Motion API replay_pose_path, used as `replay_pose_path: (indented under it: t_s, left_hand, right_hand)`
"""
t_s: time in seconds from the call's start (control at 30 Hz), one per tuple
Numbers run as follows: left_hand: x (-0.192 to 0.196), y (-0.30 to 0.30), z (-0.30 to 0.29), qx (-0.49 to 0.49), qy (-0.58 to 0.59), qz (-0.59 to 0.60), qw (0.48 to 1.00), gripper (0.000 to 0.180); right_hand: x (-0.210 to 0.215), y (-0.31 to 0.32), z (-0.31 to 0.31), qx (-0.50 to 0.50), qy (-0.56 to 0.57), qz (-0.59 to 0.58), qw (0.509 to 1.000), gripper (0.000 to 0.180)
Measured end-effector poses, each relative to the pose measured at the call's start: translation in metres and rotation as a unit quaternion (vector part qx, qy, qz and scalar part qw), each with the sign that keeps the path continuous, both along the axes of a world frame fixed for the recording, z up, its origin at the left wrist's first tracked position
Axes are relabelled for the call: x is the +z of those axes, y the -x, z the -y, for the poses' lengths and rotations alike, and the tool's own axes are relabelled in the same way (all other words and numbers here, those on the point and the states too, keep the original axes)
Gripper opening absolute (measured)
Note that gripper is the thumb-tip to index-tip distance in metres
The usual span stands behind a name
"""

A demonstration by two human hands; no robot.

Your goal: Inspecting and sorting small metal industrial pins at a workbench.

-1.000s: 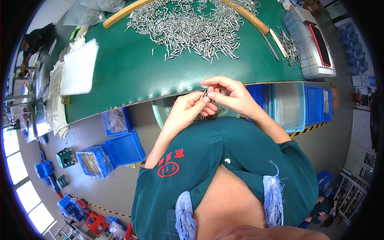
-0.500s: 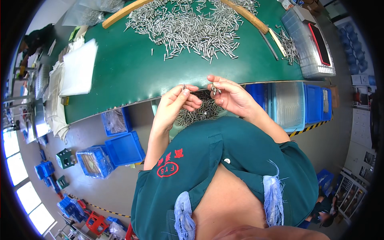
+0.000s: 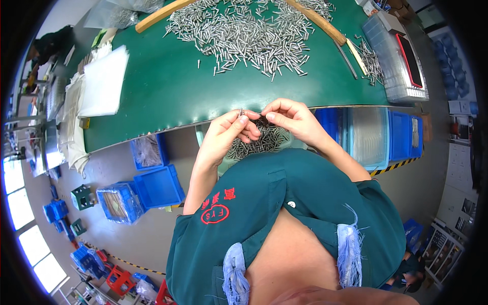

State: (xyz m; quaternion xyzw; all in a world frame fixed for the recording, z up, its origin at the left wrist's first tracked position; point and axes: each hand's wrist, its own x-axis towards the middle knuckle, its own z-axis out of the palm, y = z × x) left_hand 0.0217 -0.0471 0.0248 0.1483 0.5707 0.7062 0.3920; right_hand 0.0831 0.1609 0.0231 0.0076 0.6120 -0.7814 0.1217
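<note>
My left hand (image 3: 227, 130) is closed, with a small silvery metal pin (image 3: 241, 112) standing up between thumb and forefinger. Close beside it, the thumb and forefinger of my right hand (image 3: 294, 122) are pinched together near the left fingertips. Whatever the right fingers hold is too small or hidden to make out. Both hands are over a tub (image 3: 222, 165) at the table's front edge, heaped with darker small metal pins (image 3: 259, 140). A broad pile of shiny metal pins (image 3: 249, 38) lies on the green tabletop (image 3: 168, 84) beyond my hands.
Wooden bars (image 3: 323, 25) flank the pile. White sheets (image 3: 104, 81) lie at the left, and a red-edged phone (image 3: 409, 60) rests on clear plastic trays (image 3: 384, 63) at the right. Blue crates (image 3: 157, 188) stand on the floor, and a light-blue bin (image 3: 368, 137) is below the table's right.
My right hand has turned over and its fingertips have come in toward the left hand. The small metal pieces seen in its fingers before are now hidden. The left hand keeps its grip.
</note>
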Motion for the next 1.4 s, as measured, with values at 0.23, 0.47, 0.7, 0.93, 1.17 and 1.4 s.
replay_pose_path:
  t_s: [0.23, 0.47, 0.7, 0.93, 1.17, 1.4]
  left_hand:
    - [-0.002, -0.007, -0.006, -0.042, 0.062, -0.066, 0.995, 0.023]
    - [0.006, -0.010, -0.009, -0.049, 0.120, -0.092, 0.987, 0.020]
    - [0.014, -0.006, -0.008, -0.040, 0.071, -0.040, 0.996, 0.019]
    - [0.001, 0.004, 0.010, 0.021, 0.096, -0.095, 0.991, 0.018]
    - [-0.004, 0.002, 0.013, 0.022, 0.099, -0.097, 0.990, 0.020]
    - [-0.008, 0.002, 0.024, 0.058, 0.116, -0.076, 0.989, 0.023]
  right_hand:
    - [0.008, 0.008, 0.009, 0.005, -0.166, -0.092, 0.982, 0.014]
    - [-0.013, 0.008, 0.012, -0.001, 0.033, -0.013, 0.999, 0.020]
    - [-0.017, 0.004, 0.005, 0.063, 0.246, 0.205, 0.945, 0.023]
    - [-0.022, 0.001, 0.009, 0.078, -0.050, 0.044, 0.995, 0.018]
    - [0.009, 0.019, -0.015, 0.072, -0.066, 0.056, 0.994, 0.015]
    - [-0.002, 0.126, -0.145, -0.261, -0.370, -0.114, 0.884, 0.023]
